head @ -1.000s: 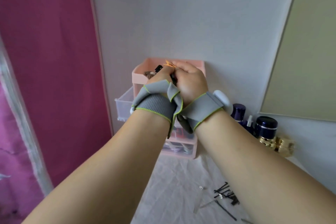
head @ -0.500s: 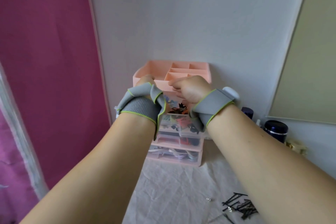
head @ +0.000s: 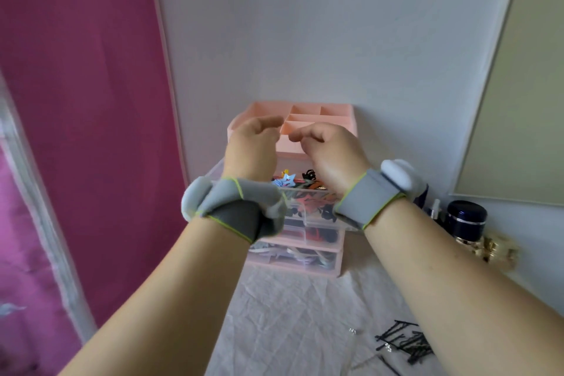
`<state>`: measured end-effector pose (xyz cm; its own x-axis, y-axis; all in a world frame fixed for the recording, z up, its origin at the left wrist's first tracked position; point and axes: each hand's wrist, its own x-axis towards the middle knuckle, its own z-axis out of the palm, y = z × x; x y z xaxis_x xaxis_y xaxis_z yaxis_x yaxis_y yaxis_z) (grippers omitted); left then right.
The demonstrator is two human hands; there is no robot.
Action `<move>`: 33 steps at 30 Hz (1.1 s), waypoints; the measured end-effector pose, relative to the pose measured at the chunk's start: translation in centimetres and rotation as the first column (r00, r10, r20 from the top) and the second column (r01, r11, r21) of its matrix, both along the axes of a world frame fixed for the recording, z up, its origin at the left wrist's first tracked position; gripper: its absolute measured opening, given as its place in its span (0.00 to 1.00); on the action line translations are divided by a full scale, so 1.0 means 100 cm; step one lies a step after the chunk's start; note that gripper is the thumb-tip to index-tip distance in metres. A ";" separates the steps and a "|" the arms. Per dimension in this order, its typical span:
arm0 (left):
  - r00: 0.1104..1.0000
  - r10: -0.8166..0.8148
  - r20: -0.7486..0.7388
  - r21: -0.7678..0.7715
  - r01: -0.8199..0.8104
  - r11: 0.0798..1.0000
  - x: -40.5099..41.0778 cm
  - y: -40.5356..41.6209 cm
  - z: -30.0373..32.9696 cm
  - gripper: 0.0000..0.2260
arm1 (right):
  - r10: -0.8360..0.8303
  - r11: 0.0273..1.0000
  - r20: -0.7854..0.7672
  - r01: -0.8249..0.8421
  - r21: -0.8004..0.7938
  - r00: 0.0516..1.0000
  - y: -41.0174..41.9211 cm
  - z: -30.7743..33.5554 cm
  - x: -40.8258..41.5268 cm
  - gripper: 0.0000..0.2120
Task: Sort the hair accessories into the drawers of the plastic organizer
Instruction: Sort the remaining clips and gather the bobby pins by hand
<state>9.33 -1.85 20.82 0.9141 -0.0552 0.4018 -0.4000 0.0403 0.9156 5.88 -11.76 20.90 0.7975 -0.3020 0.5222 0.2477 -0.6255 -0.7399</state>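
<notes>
Left hand (head: 251, 149) raised, fingers loosely curved, nothing held. Right hand (head: 331, 152) just beside it at 3 o'clock, fingers loosely curled, thumb and forefinger close together, nothing seen between them; grip released as far as visible. Both hovering in front of the pink organizer (head: 323, 134), apart from it, above the pulled-out top drawer (head: 308, 192). Grey wrist straps with green edging on both wrists, white pod on the right strap.

Organizer against the white wall at 12 o'clock, divided tray on top, clear drawers stacked below. Top drawer open toward the camera, holding mixed hair clips (head: 287, 181): a blue star-shaped one, a black claw clip, orange pieces. Lower drawers shut, dark and red items showing through.

Bobby pins (head: 406, 342) in a loose pile on the wrinkled white cloth (head: 290, 314) at 5 o'clock, well apart from the organizer. Dark blue jars (head: 467, 217) at 3 o'clock by the wall, gold item beside them, blurred. Magenta curtain (head: 76, 101) at 9 o'clock.
</notes>
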 end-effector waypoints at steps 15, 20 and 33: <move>0.847 0.333 0.413 0.328 -0.480 0.814 -0.051 -0.016 -0.101 0.34 | -0.211 0.797 0.470 0.429 -0.426 0.857 0.003 -0.068 -0.044 0.08; 0.838 0.298 0.457 0.330 -0.470 0.819 -0.050 -0.019 -0.126 0.38 | -0.173 0.656 0.605 0.550 -0.518 0.777 -0.003 -0.093 -0.047 0.13; 0.888 0.242 0.390 0.545 -0.435 0.717 -0.014 -0.014 -0.123 0.38 | -0.206 0.366 0.536 0.573 -0.734 0.819 -0.010 -0.113 -0.019 0.23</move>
